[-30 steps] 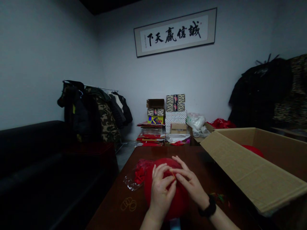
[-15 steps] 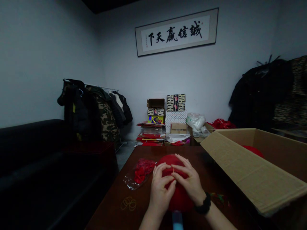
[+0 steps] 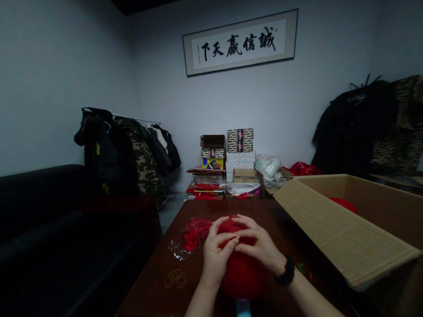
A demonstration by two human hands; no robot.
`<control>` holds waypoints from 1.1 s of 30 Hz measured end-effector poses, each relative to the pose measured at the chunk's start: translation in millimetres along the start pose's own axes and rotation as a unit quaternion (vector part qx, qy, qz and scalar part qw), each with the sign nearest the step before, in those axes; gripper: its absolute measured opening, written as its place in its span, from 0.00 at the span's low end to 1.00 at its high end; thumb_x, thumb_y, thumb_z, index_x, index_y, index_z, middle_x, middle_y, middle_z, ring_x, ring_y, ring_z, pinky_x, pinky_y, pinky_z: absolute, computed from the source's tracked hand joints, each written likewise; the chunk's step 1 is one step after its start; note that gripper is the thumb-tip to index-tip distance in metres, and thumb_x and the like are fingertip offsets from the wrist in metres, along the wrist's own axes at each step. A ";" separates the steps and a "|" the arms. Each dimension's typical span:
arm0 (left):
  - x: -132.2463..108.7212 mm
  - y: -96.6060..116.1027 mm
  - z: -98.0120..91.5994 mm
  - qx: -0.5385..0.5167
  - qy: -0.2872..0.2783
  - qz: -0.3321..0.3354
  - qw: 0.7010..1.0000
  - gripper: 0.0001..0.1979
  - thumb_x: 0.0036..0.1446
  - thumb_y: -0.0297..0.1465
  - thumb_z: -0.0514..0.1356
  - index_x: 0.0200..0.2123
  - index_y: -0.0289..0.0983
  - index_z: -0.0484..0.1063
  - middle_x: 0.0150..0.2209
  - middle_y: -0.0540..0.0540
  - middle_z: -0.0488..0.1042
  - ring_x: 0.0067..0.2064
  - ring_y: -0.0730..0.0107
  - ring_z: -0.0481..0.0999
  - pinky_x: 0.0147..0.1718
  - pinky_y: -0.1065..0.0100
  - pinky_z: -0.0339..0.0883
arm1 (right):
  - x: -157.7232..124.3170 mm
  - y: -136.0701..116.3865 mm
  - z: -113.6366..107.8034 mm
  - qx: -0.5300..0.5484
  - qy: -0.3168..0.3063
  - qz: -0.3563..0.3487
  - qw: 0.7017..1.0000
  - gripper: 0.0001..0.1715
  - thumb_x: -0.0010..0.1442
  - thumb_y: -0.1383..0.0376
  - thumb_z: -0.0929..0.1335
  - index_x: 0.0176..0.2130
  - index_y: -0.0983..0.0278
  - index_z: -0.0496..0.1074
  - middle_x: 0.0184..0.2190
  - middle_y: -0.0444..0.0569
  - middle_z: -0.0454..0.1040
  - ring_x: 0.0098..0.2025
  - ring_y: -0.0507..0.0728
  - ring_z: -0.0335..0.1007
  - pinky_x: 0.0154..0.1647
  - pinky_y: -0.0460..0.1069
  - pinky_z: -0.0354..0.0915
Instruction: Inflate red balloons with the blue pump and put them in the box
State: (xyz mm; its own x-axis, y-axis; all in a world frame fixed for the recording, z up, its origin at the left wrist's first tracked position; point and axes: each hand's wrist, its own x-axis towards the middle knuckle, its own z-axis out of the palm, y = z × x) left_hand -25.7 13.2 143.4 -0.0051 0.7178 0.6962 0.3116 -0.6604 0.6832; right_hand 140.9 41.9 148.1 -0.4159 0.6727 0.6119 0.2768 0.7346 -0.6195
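Both left hand and right hand closed on red ball — cardboard box close right.

Cardboard box rightward; bare tabletop leftward

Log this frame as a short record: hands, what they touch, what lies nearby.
left hand: on top of the red round object, fingertips meeting the other hand's
right hand: on the same object, black wristband on the wrist
left of hands: clear bag of red pieces; rubber bands on the table
right of hands: open cardboard box
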 end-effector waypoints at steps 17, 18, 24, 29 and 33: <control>4.5 -12.3 -3.9 0.008 -0.007 0.034 0.999 0.08 0.55 0.32 0.60 0.36 0.43 0.80 0.59 0.43 0.67 0.60 0.56 0.64 0.58 0.47 0.58 | 11.7 -4.5 12.0 0.024 -0.025 0.047 0.998 0.13 0.57 0.49 0.67 0.38 0.51 0.77 0.55 0.47 0.68 0.60 0.63 0.58 0.64 0.68 0.36; 6.3 -12.8 -6.4 0.013 -0.008 0.040 0.999 0.08 0.55 0.32 0.60 0.35 0.43 0.80 0.59 0.43 0.67 0.60 0.55 0.63 0.58 0.46 0.58 | 13.1 -4.2 13.3 0.028 -0.031 0.046 0.998 0.14 0.57 0.49 0.67 0.37 0.51 0.77 0.54 0.47 0.69 0.60 0.63 0.58 0.63 0.69 0.35; 9.8 -8.3 -22.1 0.074 0.014 0.089 0.993 0.08 0.55 0.30 0.60 0.34 0.44 0.80 0.57 0.44 0.69 0.61 0.55 0.63 0.58 0.44 0.57 | 14.7 1.9 22.5 0.109 0.004 0.033 0.993 0.16 0.55 0.48 0.69 0.28 0.57 0.75 0.50 0.49 0.71 0.61 0.61 0.56 0.61 0.61 0.51; 1.6 -9.5 -20.7 0.070 0.009 0.060 0.996 0.09 0.55 0.31 0.60 0.36 0.45 0.80 0.55 0.44 0.71 0.58 0.56 0.66 0.56 0.47 0.60 | 9.7 2.8 28.1 0.151 0.026 0.054 0.987 0.14 0.55 0.51 0.70 0.29 0.58 0.75 0.52 0.50 0.70 0.62 0.61 0.55 0.61 0.61 0.52; -1.3 -16.4 -19.0 0.046 0.009 0.046 0.998 0.10 0.57 0.32 0.58 0.40 0.45 0.79 0.57 0.44 0.69 0.59 0.57 0.66 0.57 0.49 0.61 | 11.6 -5.4 27.8 0.093 0.044 0.004 0.995 0.11 0.57 0.55 0.69 0.28 0.58 0.72 0.50 0.48 0.71 0.62 0.61 0.54 0.62 0.63 0.49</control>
State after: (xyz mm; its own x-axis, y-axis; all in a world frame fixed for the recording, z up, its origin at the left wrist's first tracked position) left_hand -48.8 18.9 135.4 0.0106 0.6508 0.7592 0.3982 -0.6992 0.5938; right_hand 110.5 43.3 144.9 -0.3344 0.6893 0.6427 0.1115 0.7061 -0.6993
